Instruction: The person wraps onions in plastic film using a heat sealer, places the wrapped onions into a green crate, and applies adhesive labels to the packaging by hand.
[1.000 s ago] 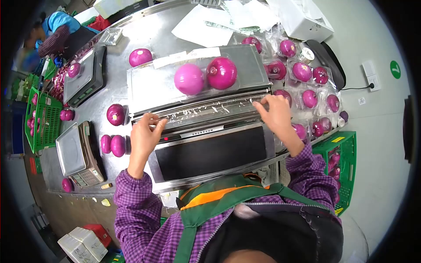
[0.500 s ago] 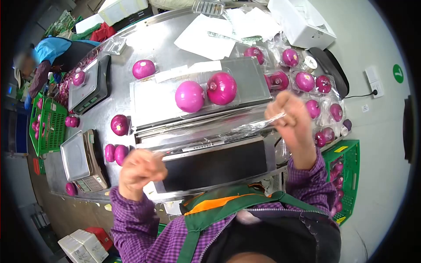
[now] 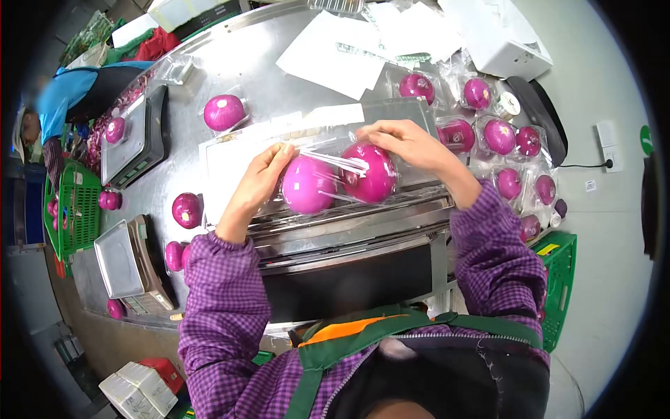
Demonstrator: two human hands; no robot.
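Two narrow grips pinch the clear, stretchy plastic film [image 3: 328,159], left hand [image 3: 286,151] and right hand [image 3: 364,133] alike, right by two round, glossy magenta onions [image 3: 308,184], side by side over the silver-and-black metal machine [image 3: 349,279] on the steel tabletop [image 3: 258,52].

Place: produce-packing workroom | Surface [image 3: 258,56]: metal, with two weighing scales [image 3: 120,257] [image 3: 128,143] set on it | Goods: purple onions [image 3: 499,136] seen in clear wrapping | Equipment: film-wrapping machine [image 3: 349,276] | Storage: green plastic crates [image 3: 80,209] placed at both sides | Staff: a co-worker [image 3: 66,98] seen in blue
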